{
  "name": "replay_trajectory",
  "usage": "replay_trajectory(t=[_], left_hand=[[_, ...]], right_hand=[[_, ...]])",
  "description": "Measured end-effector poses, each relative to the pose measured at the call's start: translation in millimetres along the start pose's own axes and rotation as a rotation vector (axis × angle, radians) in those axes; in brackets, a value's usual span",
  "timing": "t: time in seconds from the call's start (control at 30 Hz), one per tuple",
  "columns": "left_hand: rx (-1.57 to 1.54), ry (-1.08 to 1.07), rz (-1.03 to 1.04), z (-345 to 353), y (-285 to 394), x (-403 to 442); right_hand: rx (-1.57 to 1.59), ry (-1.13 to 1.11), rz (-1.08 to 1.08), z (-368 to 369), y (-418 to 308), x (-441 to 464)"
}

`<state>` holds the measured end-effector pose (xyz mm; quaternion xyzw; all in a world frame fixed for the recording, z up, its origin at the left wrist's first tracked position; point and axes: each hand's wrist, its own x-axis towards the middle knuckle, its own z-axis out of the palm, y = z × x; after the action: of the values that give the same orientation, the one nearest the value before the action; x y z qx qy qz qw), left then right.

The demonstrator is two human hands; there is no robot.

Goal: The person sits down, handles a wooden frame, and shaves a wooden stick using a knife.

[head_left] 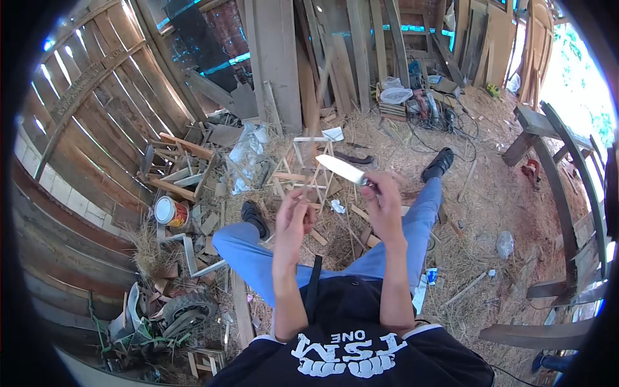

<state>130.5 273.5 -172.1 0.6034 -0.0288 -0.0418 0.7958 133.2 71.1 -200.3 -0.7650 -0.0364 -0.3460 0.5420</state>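
A knife (340,169) with a broad, bright blade is gripped by its handle in my right hand (385,203), its tip pointing up and to the left. My left hand (293,216) is closed, with fingers pinched around a thin wooden strip (312,122). The strip runs away from me and blurs against the boards behind. The blade lies close to the strip in view; whether they touch I cannot tell. Below and beyond both hands, a small frame of light wooden sticks (293,176) rests on the ground between my feet.
Straw and wood scraps cover the ground. To the left are a paint bucket (166,210), a wooden frame pile (182,155) and a wheel (188,311). Power tools with cables (429,108) lie at the back right. A wooden bench (548,129) stands at right; planks (274,64) lean behind.
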Motion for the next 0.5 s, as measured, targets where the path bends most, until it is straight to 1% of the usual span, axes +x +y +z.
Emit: replay_trajectory(t=[0.13, 0.2, 0.27, 0.37, 0.47, 0.5], left_hand=[[0.072, -0.094, -0.028, 2, -5, 1], [0.016, -0.073, -0.045, 5, -8, 0], [-0.046, -0.062, -0.023, 12, -4, -3], [0.067, -0.072, -0.051, 5, -9, -1], [0.144, -0.123, 0.026, 0, -14, 2], [0.137, -0.116, 0.022, 0, -15, 2]], right_hand=[[-0.101, -0.124, -0.158, 16, -19, -7], [-0.145, -0.169, -0.247, 16, -26, -3], [-0.145, -0.146, -0.251, 18, -23, -4], [-0.152, -0.138, -0.258, 17, -22, -3], [-0.17, -0.11, -0.288, 14, -20, -2], [-0.17, -0.102, -0.299, 14, -19, -2]])
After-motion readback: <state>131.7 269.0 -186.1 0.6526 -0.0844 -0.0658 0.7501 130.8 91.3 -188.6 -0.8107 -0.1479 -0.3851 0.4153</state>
